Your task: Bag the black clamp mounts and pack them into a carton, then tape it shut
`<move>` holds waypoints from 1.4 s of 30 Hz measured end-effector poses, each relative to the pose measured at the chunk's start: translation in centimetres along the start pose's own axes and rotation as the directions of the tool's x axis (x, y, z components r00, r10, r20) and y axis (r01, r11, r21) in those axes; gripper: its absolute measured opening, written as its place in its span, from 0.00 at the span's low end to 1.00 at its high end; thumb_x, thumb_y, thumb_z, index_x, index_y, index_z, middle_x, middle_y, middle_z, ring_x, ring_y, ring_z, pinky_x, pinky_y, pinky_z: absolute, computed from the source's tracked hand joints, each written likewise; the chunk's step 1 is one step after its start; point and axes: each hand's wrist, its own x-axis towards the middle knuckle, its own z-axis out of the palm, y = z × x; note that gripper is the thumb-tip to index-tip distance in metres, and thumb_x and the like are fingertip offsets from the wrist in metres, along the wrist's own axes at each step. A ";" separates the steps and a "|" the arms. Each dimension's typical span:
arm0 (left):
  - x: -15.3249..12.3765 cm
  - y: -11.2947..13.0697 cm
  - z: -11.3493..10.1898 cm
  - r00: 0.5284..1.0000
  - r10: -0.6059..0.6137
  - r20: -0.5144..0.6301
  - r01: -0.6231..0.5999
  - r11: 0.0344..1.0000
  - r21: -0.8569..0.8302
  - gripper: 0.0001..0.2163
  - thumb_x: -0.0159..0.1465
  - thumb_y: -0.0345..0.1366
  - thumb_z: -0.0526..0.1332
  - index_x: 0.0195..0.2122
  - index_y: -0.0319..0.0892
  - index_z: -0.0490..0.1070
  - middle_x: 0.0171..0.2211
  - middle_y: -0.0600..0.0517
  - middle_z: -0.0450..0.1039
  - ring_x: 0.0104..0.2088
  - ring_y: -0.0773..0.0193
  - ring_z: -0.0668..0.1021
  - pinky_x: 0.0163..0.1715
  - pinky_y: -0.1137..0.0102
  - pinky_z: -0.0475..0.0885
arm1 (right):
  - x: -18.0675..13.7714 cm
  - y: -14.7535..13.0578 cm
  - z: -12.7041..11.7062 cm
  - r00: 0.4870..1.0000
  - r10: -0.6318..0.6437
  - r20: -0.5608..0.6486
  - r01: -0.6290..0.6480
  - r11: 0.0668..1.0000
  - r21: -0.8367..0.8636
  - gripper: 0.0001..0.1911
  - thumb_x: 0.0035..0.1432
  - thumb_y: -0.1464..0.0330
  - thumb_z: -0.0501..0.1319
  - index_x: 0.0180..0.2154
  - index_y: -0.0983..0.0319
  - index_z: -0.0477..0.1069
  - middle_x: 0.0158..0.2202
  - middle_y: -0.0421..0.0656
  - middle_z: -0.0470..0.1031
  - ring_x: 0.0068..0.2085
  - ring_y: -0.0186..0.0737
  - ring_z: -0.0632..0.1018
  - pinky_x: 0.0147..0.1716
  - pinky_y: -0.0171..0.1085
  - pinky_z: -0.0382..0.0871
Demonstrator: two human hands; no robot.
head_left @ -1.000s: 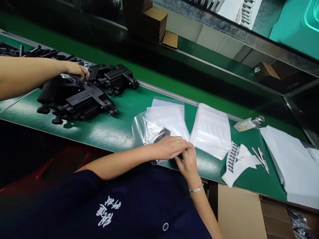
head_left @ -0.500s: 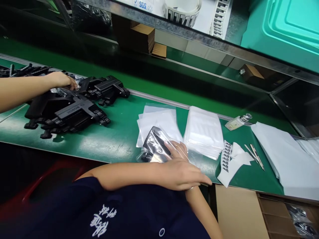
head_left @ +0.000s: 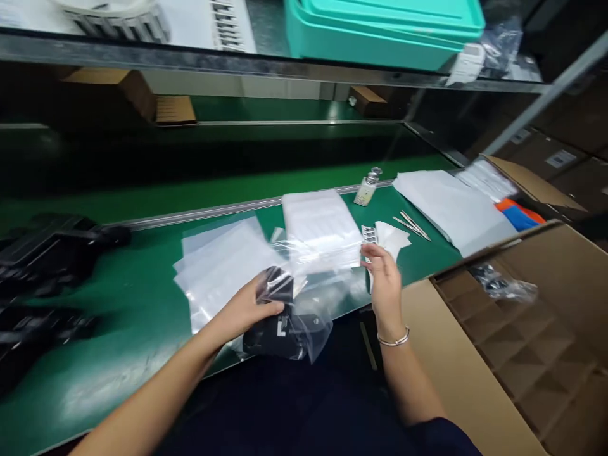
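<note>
My left hand (head_left: 249,309) is closed around a black plastic device (head_left: 270,335) inside a clear plastic bag (head_left: 316,316). The device has a small white label, and the bag's loose end spreads to the right at the table's front edge. My right hand (head_left: 384,282), with a bracelet at the wrist, is over the label strip (head_left: 369,235). Its thumb and fingertips are bent together; whatever is between them is too small to make out. Behind the hands lies a stack of white plastic sleeves (head_left: 320,221), with loose translucent sheets (head_left: 228,259) to its left.
Black devices (head_left: 52,259) lie blurred at the left. A small bottle (head_left: 367,187), tweezers (head_left: 412,226) and white sheets (head_left: 451,206) are at the back right. An open carton with dividers (head_left: 498,335) stands at right. Overhead, a shelf holds a teal box (head_left: 380,38).
My view has turned right, and another person's arm at left is gone from it. My left hand now holds the bagged device; my right hand has left it for the label strip.
</note>
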 end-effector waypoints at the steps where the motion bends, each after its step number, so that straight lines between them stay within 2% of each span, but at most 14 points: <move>1: 0.3 -0.1 0.8 0.998 -0.023 -0.061 0.023 1.000 -0.001 0.36 0.55 0.47 0.64 0.63 0.39 0.57 0.59 0.39 0.69 0.55 0.46 0.75 0.52 0.59 0.72 | -0.3 0.0 -0.9 0.999 -0.030 -0.033 0.030 0.999 -0.011 0.20 0.69 0.58 0.49 0.58 0.53 0.66 0.54 0.47 0.73 0.54 0.45 0.75 0.52 0.49 0.71; 3: 0.8 0.2 2.4 0.997 -0.033 -0.065 0.037 0.997 0.064 0.45 0.54 0.49 0.64 0.69 0.40 0.45 0.60 0.39 0.67 0.53 0.47 0.77 0.48 0.61 0.75 | -1.3 -0.7 -1.8 0.957 -0.224 0.184 0.243 0.966 -0.086 0.21 0.66 0.53 0.53 0.56 0.52 0.68 0.54 0.47 0.73 0.54 0.47 0.74 0.54 0.48 0.70; 5: 1.3 0.8 4.2 1.000 -0.007 0.030 0.000 0.979 0.204 0.51 0.54 0.47 0.65 0.71 0.43 0.31 0.53 0.43 0.74 0.43 0.50 0.82 0.37 0.63 0.78 | -1.9 -1.7 -1.7 0.838 -0.277 0.471 0.399 0.899 -0.182 0.26 0.59 0.48 0.60 0.55 0.53 0.70 0.55 0.47 0.72 0.53 0.48 0.74 0.52 0.46 0.71; 8: 1.7 1.8 7.0 0.957 0.155 0.244 -0.236 0.905 0.354 0.54 0.57 0.43 0.63 0.69 0.45 0.17 0.38 0.51 0.81 0.30 0.54 0.83 0.27 0.66 0.77 | -1.9 -1.6 -1.9 0.736 -0.159 0.658 0.380 0.901 -0.208 0.24 0.60 0.50 0.60 0.51 0.57 0.71 0.47 0.45 0.76 0.44 0.39 0.77 0.42 0.35 0.73; 11: 2.0 2.8 9.6 0.814 0.463 0.350 -0.569 0.756 0.324 0.52 0.60 0.43 0.62 0.69 0.50 0.16 0.41 0.51 0.81 0.36 0.52 0.83 0.34 0.64 0.79 | -2.3 -0.5 -4.9 0.697 -0.179 0.695 0.288 0.957 -0.043 0.18 0.61 0.51 0.59 0.42 0.58 0.72 0.38 0.40 0.78 0.38 0.33 0.78 0.37 0.29 0.72; 13: 2.1 3.6 10.6 0.746 0.567 0.350 -0.660 0.697 0.278 0.50 0.61 0.44 0.62 0.69 0.54 0.17 0.49 0.49 0.79 0.45 0.50 0.82 0.40 0.61 0.79 | -3.4 -0.1 -8.7 0.757 -0.178 0.629 0.196 0.980 0.042 0.16 0.61 0.51 0.59 0.38 0.57 0.72 0.34 0.38 0.78 0.34 0.33 0.78 0.35 0.30 0.73; 15: 2.3 4.2 10.8 0.758 0.548 0.353 -0.640 0.727 0.249 0.48 0.62 0.43 0.61 0.69 0.58 0.22 0.58 0.49 0.72 0.53 0.48 0.78 0.41 0.61 0.80 | -4.9 0.2 -13.7 0.896 -0.049 0.441 0.043 0.999 0.025 0.16 0.62 0.52 0.58 0.36 0.57 0.72 0.33 0.39 0.78 0.32 0.35 0.78 0.33 0.33 0.73; 17: 2.9 4.2 10.3 0.806 0.466 0.364 -0.567 0.784 0.252 0.42 0.62 0.43 0.61 0.70 0.63 0.34 0.62 0.51 0.68 0.56 0.48 0.76 0.35 0.66 0.81 | -6.3 0.6 -19.5 0.985 0.175 -0.008 -0.175 0.981 -0.083 0.13 0.61 0.55 0.59 0.36 0.58 0.72 0.31 0.40 0.76 0.31 0.37 0.77 0.31 0.34 0.71; 19: 3.6 3.5 9.7 0.845 0.398 0.357 -0.502 0.819 0.277 0.33 0.63 0.43 0.60 0.68 0.65 0.50 0.60 0.54 0.70 0.54 0.49 0.77 0.29 0.70 0.81 | -7.0 1.6 -25.3 0.820 0.195 -0.538 -0.333 0.927 -0.172 0.12 0.61 0.57 0.60 0.35 0.59 0.71 0.31 0.39 0.74 0.31 0.36 0.75 0.30 0.34 0.69; 21: 4.3 2.4 9.5 0.867 0.360 0.344 -0.466 0.831 0.303 0.25 0.63 0.43 0.60 0.62 0.63 0.63 0.57 0.56 0.73 0.52 0.51 0.79 0.32 0.72 0.81 | -6.8 3.6 -30.4 0.583 0.014 -0.812 -0.446 0.842 -0.305 0.13 0.62 0.57 0.57 0.34 0.60 0.68 0.31 0.40 0.72 0.32 0.37 0.73 0.33 0.35 0.67; 24: 4.8 1.3 9.9 0.861 0.361 0.357 -0.475 0.822 0.314 0.19 0.63 0.43 0.60 0.56 0.59 0.71 0.54 0.57 0.76 0.50 0.55 0.80 0.40 0.72 0.80 | -5.3 8.0 -35.2 0.458 -0.010 -0.889 -0.783 0.470 -0.408 0.13 0.64 0.61 0.52 0.39 0.63 0.67 0.34 0.45 0.73 0.35 0.40 0.72 0.36 0.37 0.64; 27: 5.0 1.0 10.4 0.850 0.400 0.342 -0.504 0.805 0.313 0.16 0.63 0.44 0.59 0.52 0.57 0.76 0.50 0.58 0.78 0.47 0.56 0.82 0.43 0.71 0.78 | -3.7 12.4 -37.2 0.440 0.171 -0.882 -0.895 0.167 -0.414 0.15 0.65 0.64 0.50 0.45 0.66 0.68 0.37 0.52 0.75 0.36 0.43 0.74 0.36 0.38 0.61; 35: 5.2 0.3 10.5 0.896 0.299 0.329 -0.410 0.842 0.352 0.17 0.64 0.44 0.58 0.54 0.55 0.74 0.49 0.57 0.78 0.47 0.57 0.81 0.44 0.70 0.78 | 1.5 19.3 -38.8 0.481 0.498 -0.722 -0.820 -0.035 -0.571 0.16 0.64 0.66 0.55 0.46 0.68 0.74 0.44 0.60 0.77 0.46 0.50 0.77 0.43 0.41 0.65; 42: 4.9 0.4 10.5 0.898 0.240 0.369 -0.376 0.855 0.359 0.18 0.66 0.44 0.57 0.55 0.52 0.73 0.50 0.54 0.78 0.48 0.56 0.81 0.47 0.67 0.78 | -0.2 20.1 -36.4 0.497 0.608 -0.619 -0.707 -0.130 -0.695 0.18 0.68 0.60 0.53 0.49 0.64 0.73 0.54 0.52 0.72 0.58 0.52 0.70 0.57 0.56 0.62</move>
